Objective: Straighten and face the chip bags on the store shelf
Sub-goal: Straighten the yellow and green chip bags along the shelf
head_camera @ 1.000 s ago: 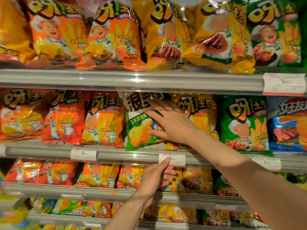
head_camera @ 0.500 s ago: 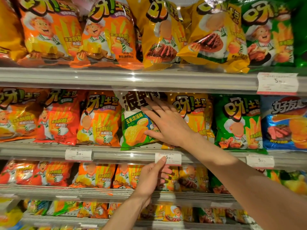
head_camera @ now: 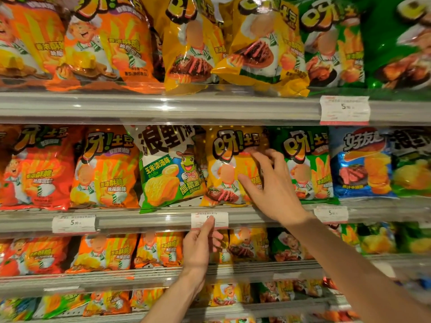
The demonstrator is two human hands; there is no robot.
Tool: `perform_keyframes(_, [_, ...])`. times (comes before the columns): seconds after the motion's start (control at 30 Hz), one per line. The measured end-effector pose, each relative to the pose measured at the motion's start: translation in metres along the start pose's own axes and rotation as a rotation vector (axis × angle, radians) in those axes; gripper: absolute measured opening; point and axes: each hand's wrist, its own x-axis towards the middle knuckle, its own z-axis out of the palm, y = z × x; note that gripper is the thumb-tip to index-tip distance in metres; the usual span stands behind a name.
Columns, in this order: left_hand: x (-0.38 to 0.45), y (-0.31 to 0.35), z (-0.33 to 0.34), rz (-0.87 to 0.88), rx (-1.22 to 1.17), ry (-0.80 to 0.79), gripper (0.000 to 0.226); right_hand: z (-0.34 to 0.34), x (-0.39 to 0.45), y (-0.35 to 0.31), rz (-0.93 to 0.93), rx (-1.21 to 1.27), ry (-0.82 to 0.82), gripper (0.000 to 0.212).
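Yellow chip bag point(head_camera: 229, 169) on middle shelf point(head_camera: 140, 220) is landmark.

- Right hand point(head_camera: 272, 183) on its right edge, fingers spread, gripping nothing.
- Left hand point(head_camera: 200, 247) below, forefinger on price tag point(head_camera: 209, 220).
- White-green bag point(head_camera: 170, 169) just left: tilted, corner overhanging the lip, unfaced.
- Orange bags further left upright.
- Row tight; room only forward.
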Motion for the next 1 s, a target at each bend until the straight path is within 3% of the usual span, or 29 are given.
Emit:
perform_keyframes(0.13, [0.0, -0.001, 0.003, 0.015, 0.001, 0.015, 0.042, 0.006, -0.007, 0.009, 0.045, 0.041, -0.132, 0.071])
perform_keyframes(0.77, [0.0, 0.003, -0.006, 0.03, 0.092, -0.046, 0.052, 0.022, -0.02, -0.002, 0.04, 0.017, -0.024, 0.068])
perform_keyframes(1.0, [0.001, -0.006, -0.027, 0.141, 0.192, -0.197, 0.041, 0.034, -0.065, -0.003, -0.009, -0.001, -0.001, 0.072])
